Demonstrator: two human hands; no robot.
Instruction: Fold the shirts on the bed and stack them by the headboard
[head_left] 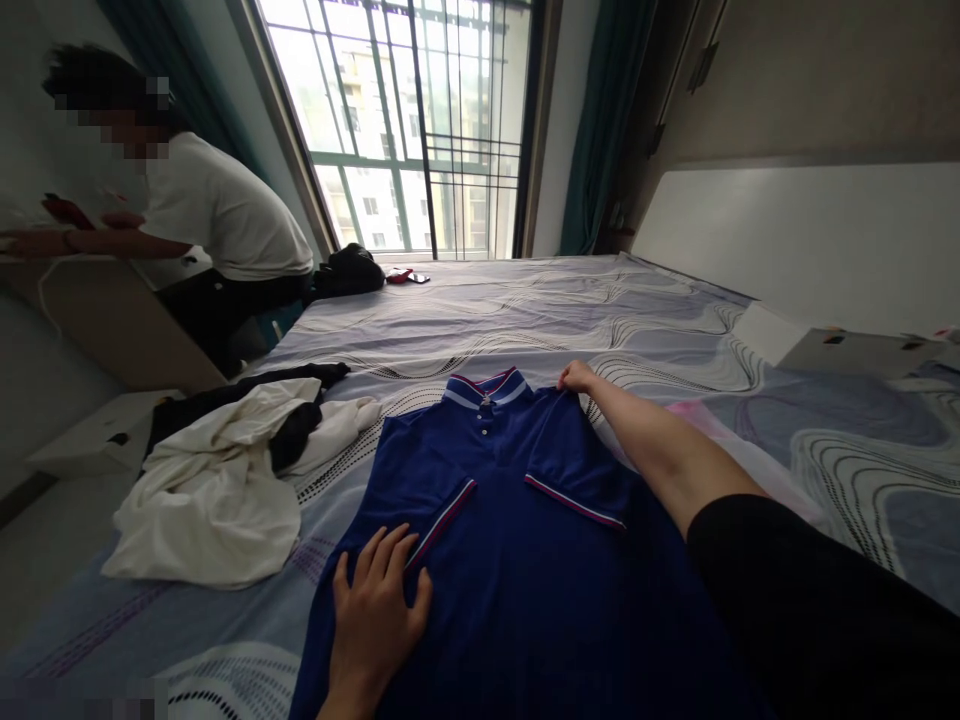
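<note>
A dark blue polo shirt (487,560) lies front up on the bed, its collar pointing away from me. Both short sleeves, edged in white and red, are laid inward over the chest. My left hand (380,600) rests flat with fingers spread on the shirt's left side, touching the hem of the left sleeve. At the far right shoulder, my right hand (577,378) pinches the polo shirt's fabric between thumb and fingers. The shirt's lower part runs out of view at the bottom.
Crumpled white clothing (217,500) and black clothing (300,435) lie left on the patterned bed sheet (540,320). A white box (795,345) sits at right. Far off are a black bag (349,272) and a phone (418,278). A person (225,200) sits at a desk (97,320).
</note>
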